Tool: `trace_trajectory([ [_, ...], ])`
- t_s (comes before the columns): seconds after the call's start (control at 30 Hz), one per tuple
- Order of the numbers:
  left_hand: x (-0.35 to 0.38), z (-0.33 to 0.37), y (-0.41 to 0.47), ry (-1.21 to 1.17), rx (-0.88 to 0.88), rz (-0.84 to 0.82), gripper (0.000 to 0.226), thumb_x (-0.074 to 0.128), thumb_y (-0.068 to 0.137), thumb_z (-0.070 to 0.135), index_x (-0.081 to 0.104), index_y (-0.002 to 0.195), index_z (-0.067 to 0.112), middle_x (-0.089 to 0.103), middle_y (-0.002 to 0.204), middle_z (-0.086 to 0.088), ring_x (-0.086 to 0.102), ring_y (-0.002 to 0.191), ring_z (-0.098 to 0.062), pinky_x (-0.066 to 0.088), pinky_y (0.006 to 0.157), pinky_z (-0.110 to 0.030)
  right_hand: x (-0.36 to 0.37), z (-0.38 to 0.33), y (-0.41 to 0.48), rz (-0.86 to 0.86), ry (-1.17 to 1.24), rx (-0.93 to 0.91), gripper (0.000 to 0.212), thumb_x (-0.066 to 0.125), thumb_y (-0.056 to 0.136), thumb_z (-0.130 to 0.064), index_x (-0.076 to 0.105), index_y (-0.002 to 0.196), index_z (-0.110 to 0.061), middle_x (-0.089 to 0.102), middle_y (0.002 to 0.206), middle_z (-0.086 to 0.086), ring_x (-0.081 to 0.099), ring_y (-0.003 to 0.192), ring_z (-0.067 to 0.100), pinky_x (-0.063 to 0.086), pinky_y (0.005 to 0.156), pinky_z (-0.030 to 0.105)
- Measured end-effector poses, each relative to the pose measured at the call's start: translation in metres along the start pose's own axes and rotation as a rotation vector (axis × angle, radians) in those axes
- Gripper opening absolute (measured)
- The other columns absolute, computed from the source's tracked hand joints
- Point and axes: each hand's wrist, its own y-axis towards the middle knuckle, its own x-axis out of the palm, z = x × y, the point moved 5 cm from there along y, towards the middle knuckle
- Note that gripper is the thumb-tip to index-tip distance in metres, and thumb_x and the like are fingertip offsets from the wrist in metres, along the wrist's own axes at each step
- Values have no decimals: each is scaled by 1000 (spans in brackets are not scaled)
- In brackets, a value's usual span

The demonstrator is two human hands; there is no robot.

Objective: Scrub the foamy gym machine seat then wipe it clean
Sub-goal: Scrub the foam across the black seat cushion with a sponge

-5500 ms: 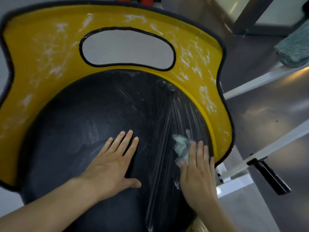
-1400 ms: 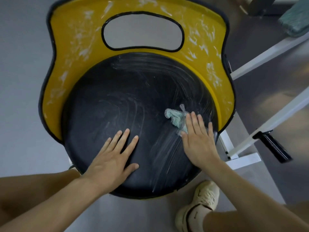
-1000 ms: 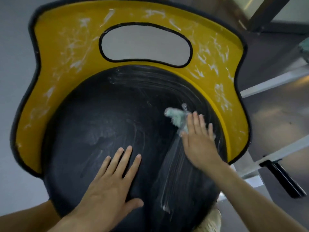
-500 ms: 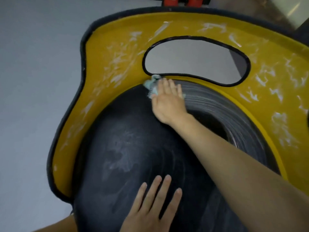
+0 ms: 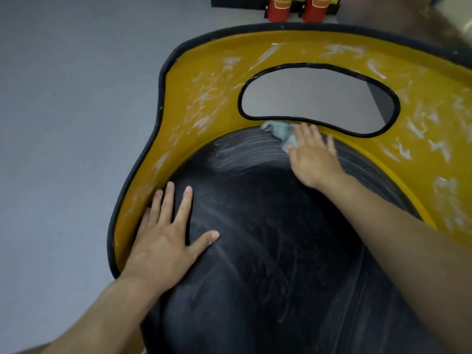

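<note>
The gym machine seat fills the view: a round black cushion (image 5: 255,226) set in a yellow shell (image 5: 204,103) with a black-edged oval cutout. White foam streaks cover the yellow shell and the far band of the cushion. My right hand (image 5: 313,155) presses a small pale green mesh scrubber (image 5: 279,130) flat against the far edge of the cushion, just below the cutout; its fingers lie straight over the scrubber. My left hand (image 5: 166,236) rests flat with spread fingers on the cushion's left side, its outer fingers at the yellow rim.
Grey floor (image 5: 63,123) lies to the left of the seat. Two red cylinders (image 5: 278,8) stand on a black and yellow base beyond the seat's far edge.
My right hand has slid the scrubber to the right along the cushion's far edge, leaving fresh foam streaks. My left hand has moved up and left to the cushion's rim.
</note>
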Motion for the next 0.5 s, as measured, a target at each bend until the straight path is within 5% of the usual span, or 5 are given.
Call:
trace_trajectory([
  [0.23,11,0,1,18,-19,62,94,2,82,90,-22,156,37,-28,165,1,-23,152,-18,-3,126,-40,9,-6,-16,57,45,153,61,16,109,-38,2,163,-13,-2,171,6,-5,157,25,-5,125,52],
  [0.37,14,1,1,23,-15,91,93,5,85,88,-19,158,36,-24,166,1,-22,153,-19,-2,126,-41,22,-117,-23,-2,13,-140,63,17,108,-40,-2,163,-14,-5,171,5,-8,157,25,-6,125,52],
  [0.5,14,2,2,3,-11,117,93,8,88,86,-11,160,31,-15,168,-1,-14,155,-19,2,127,-42,32,-195,-48,-29,4,-464,60,23,108,-39,14,162,-14,10,171,4,-2,157,22,-3,126,50],
])
